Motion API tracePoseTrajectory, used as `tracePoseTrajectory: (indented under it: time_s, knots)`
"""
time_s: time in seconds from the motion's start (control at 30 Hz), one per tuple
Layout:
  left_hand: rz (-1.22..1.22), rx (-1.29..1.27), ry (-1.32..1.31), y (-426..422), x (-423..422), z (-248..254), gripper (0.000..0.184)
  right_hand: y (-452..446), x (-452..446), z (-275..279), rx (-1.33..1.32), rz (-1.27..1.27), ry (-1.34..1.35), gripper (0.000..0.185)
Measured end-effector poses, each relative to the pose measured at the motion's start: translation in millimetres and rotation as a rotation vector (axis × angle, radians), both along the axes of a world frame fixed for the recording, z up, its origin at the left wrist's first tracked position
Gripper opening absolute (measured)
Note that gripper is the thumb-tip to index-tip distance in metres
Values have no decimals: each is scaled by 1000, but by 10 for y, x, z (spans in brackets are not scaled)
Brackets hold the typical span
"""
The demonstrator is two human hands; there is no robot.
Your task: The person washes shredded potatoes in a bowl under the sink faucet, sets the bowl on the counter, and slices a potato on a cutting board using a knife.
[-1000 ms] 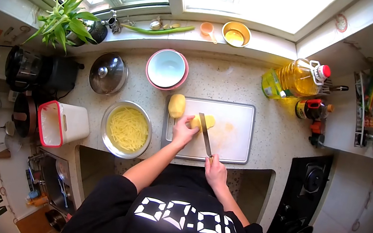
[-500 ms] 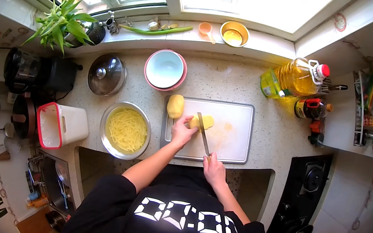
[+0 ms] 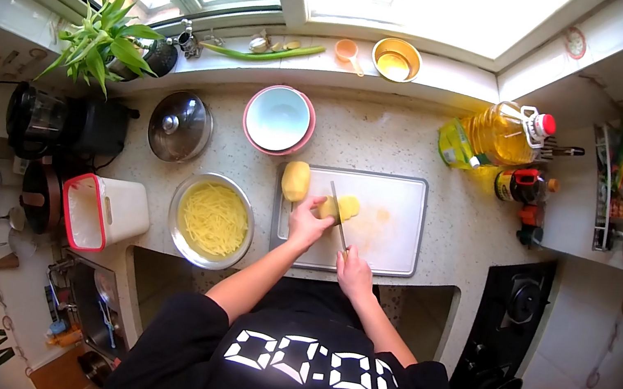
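My right hand [image 3: 355, 275] is closed around the handle of a kitchen knife [image 3: 341, 229], its blade slanting up and left over the cutting board [image 3: 398, 239]. Just left of the blade, the fingers of my left hand [image 3: 307, 225] press on a piece of peeled potato. Cut potato slices [image 3: 351, 206] lie against the blade's right side. A whole peeled potato [image 3: 296, 180] rests at the board's upper left corner. To the left stands a metal bowl [image 3: 173, 230] filled with potato shreds [image 3: 214, 219].
Beyond the board are nested bowls [image 3: 278, 119]; a lidded pot [image 3: 180, 127] stands left of them. A red-rimmed white bin [image 3: 126, 217] is at far left. An oil bottle [image 3: 505, 135] and a sauce bottle [image 3: 519, 184] stand right, above the stove [image 3: 511, 313].
My right hand and the knife have slid slightly forward and to the left. My left hand stays on the potato. The whole view has shifted a little.
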State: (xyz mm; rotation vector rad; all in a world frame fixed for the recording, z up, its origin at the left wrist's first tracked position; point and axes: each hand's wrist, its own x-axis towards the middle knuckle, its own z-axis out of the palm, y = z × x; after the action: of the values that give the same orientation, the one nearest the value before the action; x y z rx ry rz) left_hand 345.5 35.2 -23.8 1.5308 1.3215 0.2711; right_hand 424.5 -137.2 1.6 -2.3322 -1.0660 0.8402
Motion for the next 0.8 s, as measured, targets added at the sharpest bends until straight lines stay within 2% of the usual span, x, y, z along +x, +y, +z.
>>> tracePoseTrajectory:
  time_s: [0.43,0.53,0.63,0.73,0.8]
  knots:
    - [10,0,0,-13,16,71,58,65,12,-136,-20,-24,-32,28]
    - [37,-91,9,-23,24,113,61,46,32,-145,6,-50,-50,28]
    - [44,-91,-132,-107,11,-72,63,15,103,-166,26,-84,-63,28]
    - [18,-25,-169,-158,23,-183,69,-83,241,-191,9,-116,-72,29]
    - [-62,156,-81,-177,34,-169,67,-152,354,-203,8,-143,-82,28]
